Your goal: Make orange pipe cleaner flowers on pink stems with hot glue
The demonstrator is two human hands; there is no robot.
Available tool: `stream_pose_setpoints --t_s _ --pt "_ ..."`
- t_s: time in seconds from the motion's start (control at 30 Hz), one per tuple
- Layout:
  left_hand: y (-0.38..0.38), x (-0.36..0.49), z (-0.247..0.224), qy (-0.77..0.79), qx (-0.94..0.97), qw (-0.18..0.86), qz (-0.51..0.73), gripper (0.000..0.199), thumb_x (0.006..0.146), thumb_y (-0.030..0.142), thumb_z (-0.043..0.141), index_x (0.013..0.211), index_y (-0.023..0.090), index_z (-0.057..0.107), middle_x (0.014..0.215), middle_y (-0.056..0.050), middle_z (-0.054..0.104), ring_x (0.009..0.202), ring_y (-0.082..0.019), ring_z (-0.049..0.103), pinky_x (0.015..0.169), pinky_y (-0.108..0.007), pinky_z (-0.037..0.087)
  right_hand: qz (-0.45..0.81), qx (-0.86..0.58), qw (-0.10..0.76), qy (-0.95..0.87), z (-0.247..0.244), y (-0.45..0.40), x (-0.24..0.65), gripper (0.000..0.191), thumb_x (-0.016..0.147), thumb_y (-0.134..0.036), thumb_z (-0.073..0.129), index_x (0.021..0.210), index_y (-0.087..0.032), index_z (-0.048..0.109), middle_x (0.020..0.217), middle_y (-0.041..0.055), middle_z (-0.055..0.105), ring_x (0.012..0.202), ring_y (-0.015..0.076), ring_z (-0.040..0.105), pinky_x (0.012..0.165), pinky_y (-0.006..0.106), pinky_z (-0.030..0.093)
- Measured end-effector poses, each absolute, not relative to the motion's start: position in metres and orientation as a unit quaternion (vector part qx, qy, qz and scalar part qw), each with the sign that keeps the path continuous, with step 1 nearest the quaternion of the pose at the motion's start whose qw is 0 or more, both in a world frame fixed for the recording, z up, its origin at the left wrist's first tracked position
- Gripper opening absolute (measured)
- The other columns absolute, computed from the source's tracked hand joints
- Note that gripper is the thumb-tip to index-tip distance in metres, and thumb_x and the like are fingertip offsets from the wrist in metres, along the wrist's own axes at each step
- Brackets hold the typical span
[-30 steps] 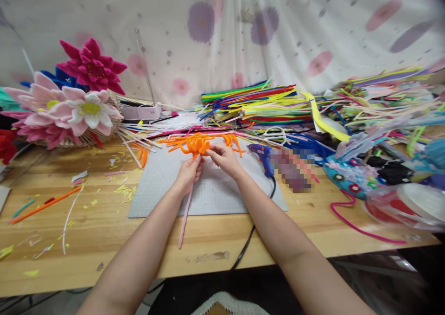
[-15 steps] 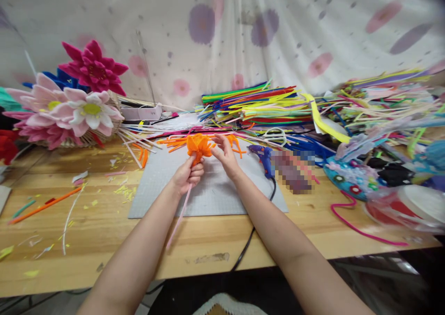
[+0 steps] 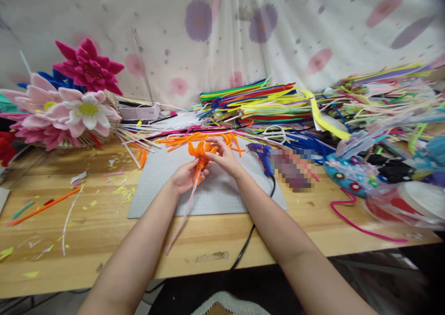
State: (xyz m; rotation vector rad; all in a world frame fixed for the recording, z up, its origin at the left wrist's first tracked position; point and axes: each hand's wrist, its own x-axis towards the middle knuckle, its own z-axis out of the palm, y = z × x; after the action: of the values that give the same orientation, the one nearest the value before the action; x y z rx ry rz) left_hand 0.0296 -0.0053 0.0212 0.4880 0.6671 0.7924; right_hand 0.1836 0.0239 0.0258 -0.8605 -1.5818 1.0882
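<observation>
An orange pipe-cleaner flower (image 3: 198, 149) is held above the grey cutting mat (image 3: 156, 199), its petals spread upward. My left hand (image 3: 187, 176) is closed round the flower's base, thumb in front. A pale pink stem (image 3: 182, 217) hangs down from it toward me. My right hand (image 3: 224, 157) reaches in from the right, its thumb and fingers closed on the right-hand petals; the fingertips are partly hidden. Behind the hands, loose orange pipe cleaners (image 3: 174, 141) lie along the mat's far edge.
A blue glue gun (image 3: 262, 155) lies right of the mat, its black cord (image 3: 246, 247) running to the front edge. White-handled scissors (image 3: 274, 134) and bundled pipe cleaners (image 3: 264, 101) lie behind. Felt-like flowers (image 3: 86, 111) stand at left; a plastic-wrapped tub (image 3: 413, 203) is at right.
My right hand has moved left and closed on the flower's petals. The flower has tilted and turned in my left hand, so separate petals and its orange base now show.
</observation>
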Motion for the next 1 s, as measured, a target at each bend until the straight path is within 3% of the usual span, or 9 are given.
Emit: stream_pose_setpoints --t_s 0.17,0.37,0.67,0.87,1.0 --pt "-0.008 0.029 0.028 0.234 0.164 0.889 0.357 0.028 0.088 0.029 0.037 0.097 0.013 0.058 0.082 -0.01 0.057 0.052 -0.006 0.043 0.043 -0.016 0.036 0.466 -0.346 0.507 -0.638 0.026 0.023 0.184 0.037 0.069 -0.037 0.062 0.102 -0.023 0.052 0.099 0.0026 0.055 0.08 0.0142 0.051 0.072 0.028 0.045" --pt "-0.006 0.032 0.023 0.251 0.182 0.877 0.366 0.025 0.09 0.025 0.033 0.091 0.011 0.054 0.064 0.0 0.042 0.041 -0.002 0.03 0.035 -0.01 0.023 0.466 -0.34 0.513 -0.635 0.023 0.024 0.184 0.038 0.069 -0.039 0.063 0.102 -0.023 0.051 0.086 0.0014 0.053 0.078 0.0147 0.05 0.066 0.027 0.045" --pt "-0.007 0.039 0.021 0.329 0.247 0.818 0.403 0.023 0.085 0.034 0.047 0.084 0.011 0.052 0.054 0.008 0.026 0.036 0.0 0.018 0.031 -0.008 0.013 0.465 -0.346 0.497 -0.645 0.022 0.024 0.183 0.038 0.07 -0.037 0.061 0.104 -0.023 0.05 0.083 0.0005 0.054 0.072 0.014 0.05 0.071 0.029 0.044" --pt "-0.006 0.04 0.022 0.332 0.238 0.806 0.428 0.023 0.087 0.032 0.043 0.083 0.011 0.052 0.053 0.007 0.027 0.035 0.0 0.02 0.03 -0.008 0.014 0.393 -0.355 0.529 -0.663 0.018 0.024 0.179 0.04 0.073 -0.037 0.057 0.109 -0.023 0.05 0.105 0.0054 0.054 0.091 0.0175 0.052 0.082 0.034 0.043" --pt "-0.003 0.039 0.022 0.332 0.218 0.799 0.451 0.027 0.09 0.031 0.036 0.08 0.011 0.052 0.051 0.008 0.026 0.033 -0.001 0.018 0.03 -0.009 0.013 0.21 -0.44 0.578 -0.654 0.025 0.016 0.176 0.04 0.077 -0.038 0.052 0.114 -0.022 0.049 0.113 0.0093 0.053 0.109 0.0225 0.046 0.095 0.042 0.036"
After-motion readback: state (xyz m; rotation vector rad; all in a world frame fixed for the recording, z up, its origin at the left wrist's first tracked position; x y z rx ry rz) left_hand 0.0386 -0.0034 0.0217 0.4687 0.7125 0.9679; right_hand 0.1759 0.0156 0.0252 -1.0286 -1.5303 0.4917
